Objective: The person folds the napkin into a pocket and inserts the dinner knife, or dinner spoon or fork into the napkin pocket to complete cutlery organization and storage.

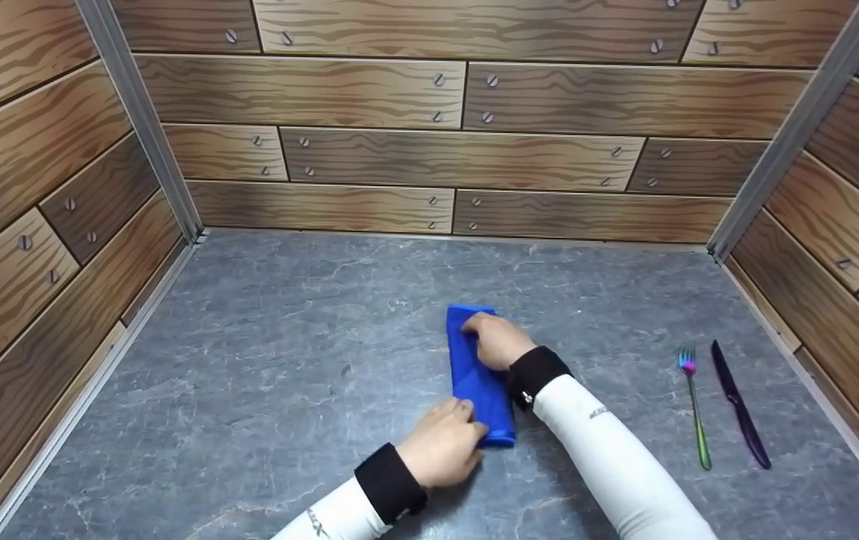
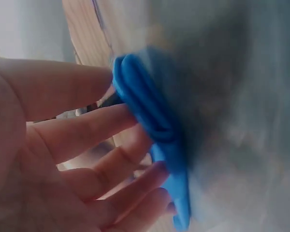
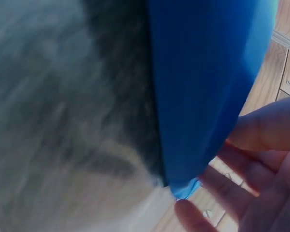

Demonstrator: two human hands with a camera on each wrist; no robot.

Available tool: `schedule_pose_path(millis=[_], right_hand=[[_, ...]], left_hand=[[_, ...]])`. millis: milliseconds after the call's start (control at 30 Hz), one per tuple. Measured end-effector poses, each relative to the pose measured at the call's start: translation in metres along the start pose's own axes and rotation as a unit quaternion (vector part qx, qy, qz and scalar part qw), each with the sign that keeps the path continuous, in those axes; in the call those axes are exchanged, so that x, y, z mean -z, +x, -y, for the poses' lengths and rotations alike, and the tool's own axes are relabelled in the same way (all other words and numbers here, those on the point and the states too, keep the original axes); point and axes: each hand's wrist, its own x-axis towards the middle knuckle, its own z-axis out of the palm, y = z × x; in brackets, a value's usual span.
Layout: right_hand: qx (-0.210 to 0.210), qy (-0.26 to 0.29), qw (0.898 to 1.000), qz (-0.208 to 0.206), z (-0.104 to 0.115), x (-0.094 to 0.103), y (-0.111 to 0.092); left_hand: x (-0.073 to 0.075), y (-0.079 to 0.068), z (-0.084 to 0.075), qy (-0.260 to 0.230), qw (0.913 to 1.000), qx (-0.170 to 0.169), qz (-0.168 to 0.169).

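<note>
A blue cloth point(image 1: 483, 390), folded into a long narrow strip, lies on the grey marbled surface. My left hand point(image 1: 444, 442) pinches its near end; in the left wrist view the thumb and fingertips meet the layered folds of the cloth point(image 2: 147, 104). Toward the far end, my right hand point(image 1: 500, 341) holds the cloth by its upper part. The right wrist view shows the thumb and fingers of that hand point(image 3: 261, 179) at the edge of the cloth point(image 3: 198, 87), with part of the strip bulging upward.
To the right lie a rainbow-coloured fork point(image 1: 694, 405) and a dark purple knife point(image 1: 739, 405), side by side with handles toward me. Wood-patterned panels point(image 1: 369, 157) wall in the grey tabletop point(image 1: 264, 360) at the back and both sides.
</note>
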Motion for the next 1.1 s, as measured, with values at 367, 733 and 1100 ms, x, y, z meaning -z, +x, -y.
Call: schedule_pose_path(millis=[367, 733, 1100], right_hand=[[0.014, 0.034, 0.999, -0.011, -0.004, -0.005, -0.003], [-0.045, 0.218, 0.961, -0.163, -0.026, 0.008, -0.018], [-0.209, 0.236, 0.916, -0.247, -0.097, 0.061, -0.083]], left_hand=[[-0.004, 0.002, -0.002, -0.009, 0.9999, 0.006, -0.004], [-0.002, 0.002, -0.002, -0.008, 0.9999, 0.012, -0.004], [0.0, 0.0, 0.002, -0.03, 0.9992, 0.021, 0.015]])
